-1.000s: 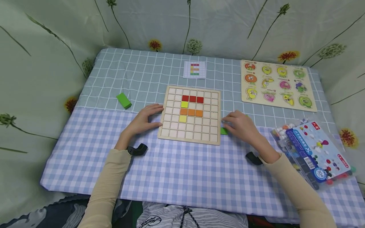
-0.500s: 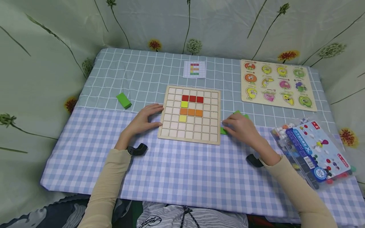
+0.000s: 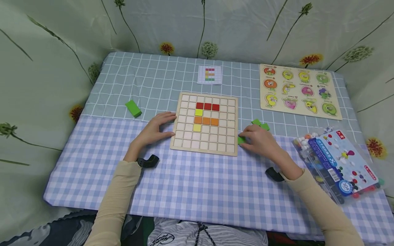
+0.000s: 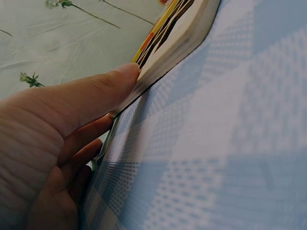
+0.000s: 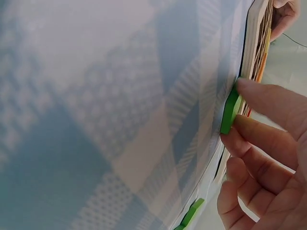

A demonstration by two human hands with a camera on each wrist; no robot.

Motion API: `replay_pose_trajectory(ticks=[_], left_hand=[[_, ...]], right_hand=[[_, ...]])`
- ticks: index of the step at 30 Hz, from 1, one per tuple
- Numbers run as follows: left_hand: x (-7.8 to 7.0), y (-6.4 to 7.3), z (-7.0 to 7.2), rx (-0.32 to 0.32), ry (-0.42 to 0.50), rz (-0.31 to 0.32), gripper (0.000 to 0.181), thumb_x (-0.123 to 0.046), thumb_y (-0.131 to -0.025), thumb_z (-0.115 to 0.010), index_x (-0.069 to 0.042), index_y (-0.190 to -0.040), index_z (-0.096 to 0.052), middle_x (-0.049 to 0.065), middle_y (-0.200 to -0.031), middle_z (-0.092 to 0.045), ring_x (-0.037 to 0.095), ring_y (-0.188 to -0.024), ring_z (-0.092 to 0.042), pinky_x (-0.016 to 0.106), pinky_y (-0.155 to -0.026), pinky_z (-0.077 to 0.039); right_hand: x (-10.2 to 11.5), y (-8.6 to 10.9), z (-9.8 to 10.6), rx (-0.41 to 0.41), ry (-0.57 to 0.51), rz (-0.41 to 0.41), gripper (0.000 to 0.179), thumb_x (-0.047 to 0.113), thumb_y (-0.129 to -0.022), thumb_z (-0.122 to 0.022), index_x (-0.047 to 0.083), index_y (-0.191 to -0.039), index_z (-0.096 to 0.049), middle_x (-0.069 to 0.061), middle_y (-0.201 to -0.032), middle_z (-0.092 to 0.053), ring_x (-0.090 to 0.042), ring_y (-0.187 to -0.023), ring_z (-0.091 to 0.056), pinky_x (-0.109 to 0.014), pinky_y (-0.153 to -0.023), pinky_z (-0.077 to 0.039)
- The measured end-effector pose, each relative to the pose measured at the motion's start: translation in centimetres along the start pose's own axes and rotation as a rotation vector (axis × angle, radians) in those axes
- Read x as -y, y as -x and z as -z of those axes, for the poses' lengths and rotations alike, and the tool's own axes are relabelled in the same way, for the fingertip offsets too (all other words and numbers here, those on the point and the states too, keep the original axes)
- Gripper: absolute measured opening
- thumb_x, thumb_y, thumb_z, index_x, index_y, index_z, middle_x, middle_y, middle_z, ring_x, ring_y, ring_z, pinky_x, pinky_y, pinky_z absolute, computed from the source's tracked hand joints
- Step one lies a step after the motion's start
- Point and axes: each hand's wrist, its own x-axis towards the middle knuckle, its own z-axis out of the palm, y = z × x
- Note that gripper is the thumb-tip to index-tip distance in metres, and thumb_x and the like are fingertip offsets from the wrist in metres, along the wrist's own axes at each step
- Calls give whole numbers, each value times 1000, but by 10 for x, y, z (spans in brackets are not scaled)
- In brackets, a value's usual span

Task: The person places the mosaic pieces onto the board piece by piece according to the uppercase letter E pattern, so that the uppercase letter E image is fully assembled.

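A square wooden grid board [image 3: 204,152] lies in front of the person, with red, yellow and orange tiles [image 3: 206,121] in some of its cells. My left hand [image 3: 154,128] rests against the board's left edge, its thumb [image 4: 108,88] and fingers extended, as the left wrist view shows. Beside the right edge, my right hand [image 3: 260,139] pinches a green tile [image 5: 231,110] between thumb and fingertips, low over the cloth. Just beyond that hand lie more green tiles [image 3: 256,122]. Farther left on the cloth is a longer green block [image 3: 133,108].
A small card [image 3: 210,75] printed with a coloured grid pattern lies behind the board. At the back right is a wooden fruit puzzle [image 3: 301,91]. A clear plastic case [image 3: 341,164] of coloured balls stands at the right. Black wrist mounts [image 3: 149,161] sit by both wrists.
My right hand has drawn slightly toward the person, uncovering the green tiles beyond it. My left hand stays at the board's edge.
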Motion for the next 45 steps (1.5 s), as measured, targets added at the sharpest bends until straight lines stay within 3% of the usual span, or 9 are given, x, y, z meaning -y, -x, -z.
replay_pose_trajectory(ticks=[7,14,27,45], left_hand=[[-1,0,0,7,11,6,64,-14,-77,-76,-1,-134,-50,18,-143,-45,36,-139,-31,51,-117,-23],[-3,-2,-1,18,7,12,64,-14,-78,-76,-1,-134,-50,18,-143,-45,35,-139,-31,50,-118,-22],[-1,-1,-1,15,-2,9,63,-15,-78,-76,-2,-134,-50,18,-142,-46,35,-139,-32,50,-117,-23],[-1,0,0,11,6,16,64,-15,-77,-76,-1,-134,-50,18,-142,-46,35,-139,-32,50,-117,-23]], right_hand=[[0,-1,4,23,12,-38,21,15,-73,-77,4,-91,-74,-8,-87,-69,-22,-81,-63,-37,-67,-54],[2,-4,11,-10,-11,-74,24,18,-73,-78,4,-91,-74,-10,-88,-69,-24,-83,-60,-39,-67,-54],[27,-34,8,-32,-40,61,26,21,-74,-78,4,-94,-73,-9,-90,-70,-23,-86,-62,-36,-69,-54],[61,-67,-6,-36,-46,148,21,19,-76,-74,5,-92,-74,-7,-86,-68,-20,-81,-59,-32,-65,-53]])
